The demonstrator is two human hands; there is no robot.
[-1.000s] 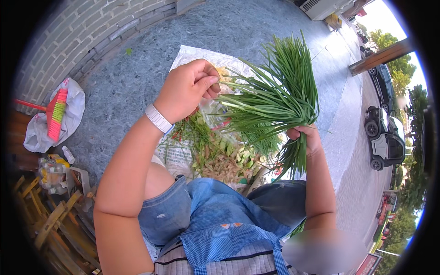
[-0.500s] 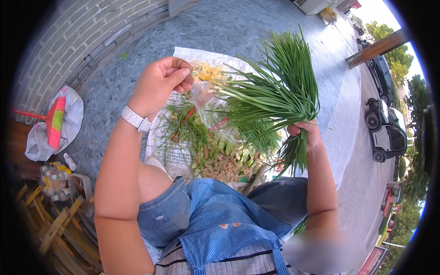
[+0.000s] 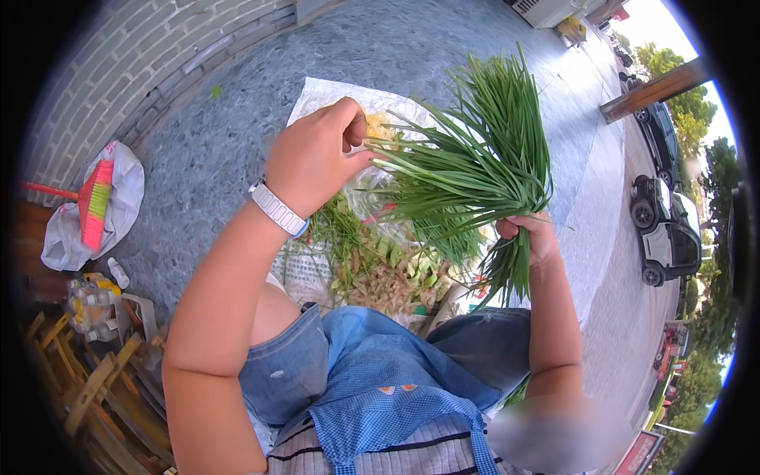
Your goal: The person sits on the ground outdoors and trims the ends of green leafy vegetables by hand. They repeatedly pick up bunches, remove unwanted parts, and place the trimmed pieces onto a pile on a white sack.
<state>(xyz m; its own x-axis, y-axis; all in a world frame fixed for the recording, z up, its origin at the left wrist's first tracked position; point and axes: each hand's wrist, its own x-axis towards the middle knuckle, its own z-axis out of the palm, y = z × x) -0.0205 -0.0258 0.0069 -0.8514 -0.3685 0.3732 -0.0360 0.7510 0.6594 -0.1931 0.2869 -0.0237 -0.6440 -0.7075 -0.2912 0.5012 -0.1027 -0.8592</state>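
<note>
Above the right side of a littered white sheet (image 3: 317, 90), we are gripping a bunch of garlic chives (image 3: 507, 150) in our right hand (image 3: 529, 235), fingers wrapping it tightly. Our left hand (image 3: 317, 150) is reaching to the pale stalk ends, thumb standing apart from curled fingers; whether it is pinching a stalk, we cannot tell. We are probably working best by bracing the fist and picking stalks singly, without bruising leaves. The long axis is running from fist toward the view's top; a looser fan is pointing left.
</note>
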